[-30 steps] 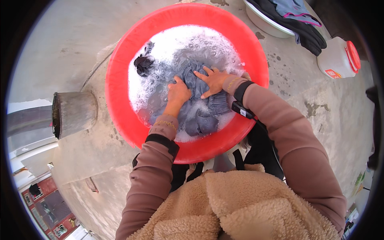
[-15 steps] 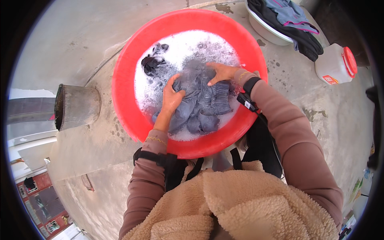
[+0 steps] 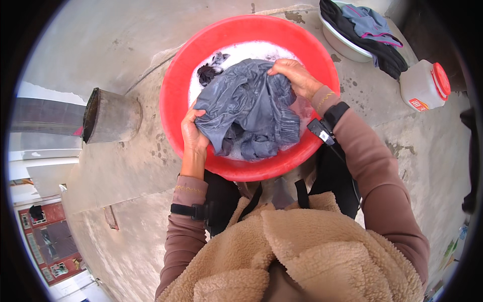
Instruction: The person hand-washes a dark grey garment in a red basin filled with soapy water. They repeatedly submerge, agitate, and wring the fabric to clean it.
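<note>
A wet blue-grey garment [image 3: 241, 100] with a ribbed band is spread between my hands, partly lifted over a red basin [image 3: 181, 65] of white suds and partly resting in it. My left hand [image 3: 195, 128] grips the garment's left edge at the basin's near-left side. My right hand [image 3: 297, 78] has its fingers closed on the upper right edge of the same cloth. A bunched dark cloth [image 3: 209, 74] lies in the suds at the back left of the basin. The garment hides much of the water.
A white basin [image 3: 342, 45] piled with black and grey-blue clothes [image 3: 365, 27] stands at the back right. Beside it is a white plastic container [image 3: 417, 85] with a red lid. A metal bucket [image 3: 113, 116] is at the left on the concrete floor [image 3: 126, 181].
Both hands have gone from spread or curled fingers in the water to gripping the garment and raising it out of the suds. My left hand has moved left.
</note>
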### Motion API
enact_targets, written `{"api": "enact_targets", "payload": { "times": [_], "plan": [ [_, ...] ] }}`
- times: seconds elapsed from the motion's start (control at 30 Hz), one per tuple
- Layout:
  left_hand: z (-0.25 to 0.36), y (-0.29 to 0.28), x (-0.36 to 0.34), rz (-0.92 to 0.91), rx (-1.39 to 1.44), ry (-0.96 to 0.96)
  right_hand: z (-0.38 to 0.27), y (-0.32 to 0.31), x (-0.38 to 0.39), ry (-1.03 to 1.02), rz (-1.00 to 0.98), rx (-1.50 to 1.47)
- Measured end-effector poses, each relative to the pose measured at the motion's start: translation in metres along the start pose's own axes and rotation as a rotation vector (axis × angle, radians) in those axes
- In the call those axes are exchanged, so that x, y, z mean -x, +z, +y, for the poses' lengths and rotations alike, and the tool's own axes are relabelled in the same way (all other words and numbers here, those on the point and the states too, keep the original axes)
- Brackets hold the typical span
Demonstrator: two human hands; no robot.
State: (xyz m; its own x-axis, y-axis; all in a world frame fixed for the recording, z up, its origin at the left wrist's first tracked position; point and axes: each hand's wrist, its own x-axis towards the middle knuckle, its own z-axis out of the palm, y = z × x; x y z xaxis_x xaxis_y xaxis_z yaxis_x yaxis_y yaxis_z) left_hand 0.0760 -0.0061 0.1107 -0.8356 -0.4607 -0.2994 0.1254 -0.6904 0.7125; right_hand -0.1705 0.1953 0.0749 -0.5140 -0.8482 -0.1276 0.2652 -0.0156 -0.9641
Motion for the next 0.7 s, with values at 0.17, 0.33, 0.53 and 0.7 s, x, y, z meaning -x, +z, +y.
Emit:
{"api": "enact_targets", "payload": {
  "times": [0.17,0.33,0.53,0.7],
  "plan": [
    [-0.019,0.020,-0.012,-0.017,0.010,0.002,-0.021,0.028,0.025,-0.107,0.036,-0.485],
    [-0.048,0.038,-0.015,-0.075,-0.409,-0.053,0.029,0.057,0.005,0.245,0.257,-0.118],
    [-0.042,-0.023,-0.067,0.178,0.107,-0.158,-0.014,0.080,-0.008,-0.050,0.257,-0.266],
    [-0.069,-0.025,-0.081,-0.247,0.419,-0.184,0.026,0.156,0.024,-0.353,0.190,0.948]
  ]
}}
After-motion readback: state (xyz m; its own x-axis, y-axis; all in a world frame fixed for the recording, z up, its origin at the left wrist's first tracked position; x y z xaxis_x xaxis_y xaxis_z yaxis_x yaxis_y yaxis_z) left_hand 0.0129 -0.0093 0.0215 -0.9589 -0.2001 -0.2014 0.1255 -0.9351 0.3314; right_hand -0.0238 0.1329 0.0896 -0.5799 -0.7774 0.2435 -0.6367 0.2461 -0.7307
